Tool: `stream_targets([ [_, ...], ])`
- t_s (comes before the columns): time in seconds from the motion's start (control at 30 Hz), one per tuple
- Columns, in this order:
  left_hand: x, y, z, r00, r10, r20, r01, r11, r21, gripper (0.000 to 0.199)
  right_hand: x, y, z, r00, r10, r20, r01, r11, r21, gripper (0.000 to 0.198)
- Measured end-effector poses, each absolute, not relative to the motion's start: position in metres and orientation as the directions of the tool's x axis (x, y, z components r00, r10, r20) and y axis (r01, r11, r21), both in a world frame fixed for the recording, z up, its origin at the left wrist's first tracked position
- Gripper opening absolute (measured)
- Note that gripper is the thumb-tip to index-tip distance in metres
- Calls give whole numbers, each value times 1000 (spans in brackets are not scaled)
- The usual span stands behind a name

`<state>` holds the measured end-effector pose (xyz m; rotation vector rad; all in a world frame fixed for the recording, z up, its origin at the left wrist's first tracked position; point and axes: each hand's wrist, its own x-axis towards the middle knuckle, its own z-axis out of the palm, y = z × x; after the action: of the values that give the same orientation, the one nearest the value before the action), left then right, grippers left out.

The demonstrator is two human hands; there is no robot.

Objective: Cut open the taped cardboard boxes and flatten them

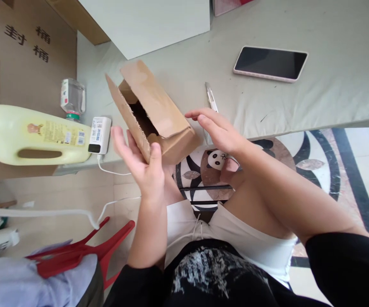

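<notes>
A small brown cardboard box [163, 100] is tilted over the near edge of the table, its top flaps parted and its inside dark. My left hand [142, 164] grips the box at its left lower corner, the thumb over the near edge and the fingers along the outside. Beside the right end of the box is my right hand [214, 128], fingers stretched out with nothing in them; whether the fingertips touch the cardboard I cannot tell. Just beyond that hand lies a utility knife [210, 97] on the tablecloth, its lower end partly hidden.
A phone [270, 64] lies at the right on the grey tablecloth [331, 94]. To the left are a yellow jug [8, 132], a power bank [99, 134] with a white cable, and a clear bottle [73, 98]. A red chair [108, 247] stands below.
</notes>
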<state>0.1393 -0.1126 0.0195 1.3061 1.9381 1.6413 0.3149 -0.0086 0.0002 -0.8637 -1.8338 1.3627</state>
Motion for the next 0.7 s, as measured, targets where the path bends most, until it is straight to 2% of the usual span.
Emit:
stream_targets([
  [0.1, 132, -106, 17, -753, 587, 298, 249, -165, 954, 77, 313, -8, -1, -534, 845, 43, 234, 196, -952, 44],
  [0.17, 123, -102, 17, -849, 494, 189, 84, -228, 970, 63, 311, -6, -2, -507, 860, -54, 363, 156, -919, 41],
  [0.2, 118, -101, 17, -857, 499, 130, 2, -250, 968, 57, 311, -5, -3, -495, 863, -103, 428, 138, -893, 43],
  [0.27, 106, -100, 16, -807, 589, 37, -134, -244, 960, 44, 311, -4, -3, -495, 849, -184, 530, 128, -838, 44],
  [0.33, 95, -100, 10, -705, 706, -70, -255, -160, 953, 37, 311, -2, -5, -558, 808, -189, 545, 185, -818, 37],
  [0.37, 91, -100, 6, -680, 725, -112, -282, -117, 952, 37, 311, -2, -7, -597, 787, -156, 514, 226, -827, 31],
  [0.47, 84, -100, -8, -737, 670, -90, -206, -95, 974, 51, 311, -1, -14, -632, 775, 28, 345, 314, -885, 24],
  [0.53, 81, -99, -16, -805, 592, -17, -94, -100, 991, 60, 311, -1, -17, -572, 812, 120, 259, 317, -912, 36],
  [0.6, 77, -99, -20, -847, 532, 16, -23, -67, 997, 57, 312, 0, -17, -517, 837, 179, 209, 326, -922, 49],
  [0.7, 74, -98, -22, -867, 497, 27, 9, -38, 999, 46, 314, 0, -11, -505, 823, 261, 146, 379, -914, 56],
])
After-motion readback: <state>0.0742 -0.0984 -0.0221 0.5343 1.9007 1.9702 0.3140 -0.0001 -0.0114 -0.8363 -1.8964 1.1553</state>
